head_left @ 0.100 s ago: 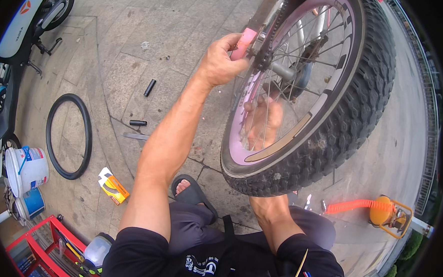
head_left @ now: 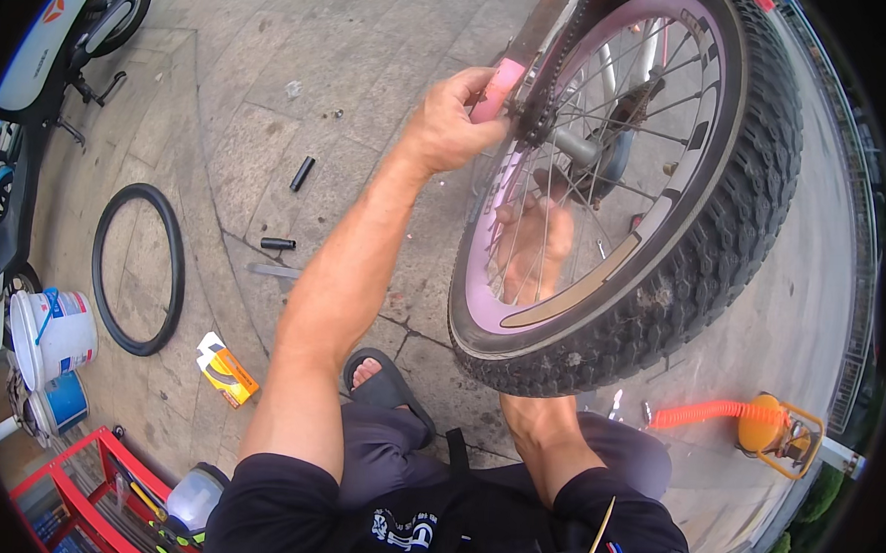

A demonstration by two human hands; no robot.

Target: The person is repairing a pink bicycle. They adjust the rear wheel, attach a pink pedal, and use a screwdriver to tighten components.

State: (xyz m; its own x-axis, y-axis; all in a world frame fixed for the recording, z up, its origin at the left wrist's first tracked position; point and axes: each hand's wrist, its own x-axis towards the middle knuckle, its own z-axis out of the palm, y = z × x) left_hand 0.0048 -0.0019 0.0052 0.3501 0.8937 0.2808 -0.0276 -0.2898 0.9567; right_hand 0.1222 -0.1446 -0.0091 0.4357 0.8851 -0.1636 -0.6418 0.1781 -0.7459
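Note:
A bicycle wheel point(head_left: 652, 298) with a black knobby tyre and pink rim stands tilted before me, still on the bicycle. My left hand point(head_left: 458, 125) is closed round the pink end of a long, worn chain guard point(head_left: 501, 82), beside the chain point(head_left: 545, 94) and hub. Behind the wheel, seen through the spokes, is my right hand point(head_left: 533, 243), its forearm passing below the tyre. Its fingers are apart and partly curled, near a dark part by the hub; nothing shows in its palm.
A loose black tyre point(head_left: 108, 259) lies left on the paving, near a yellow-and-white box point(head_left: 226, 370) and two short black cylinders point(head_left: 302, 174). Buckets point(head_left: 67, 335), a red rack point(head_left: 103, 449) and a scooter point(head_left: 35, 65) line the left. An orange coiled hose point(head_left: 701, 413) lies right.
The wheel has shifted slightly to the right and down, my left hand moving with it. My right hand, blurred before, is now sharper and slightly to the right.

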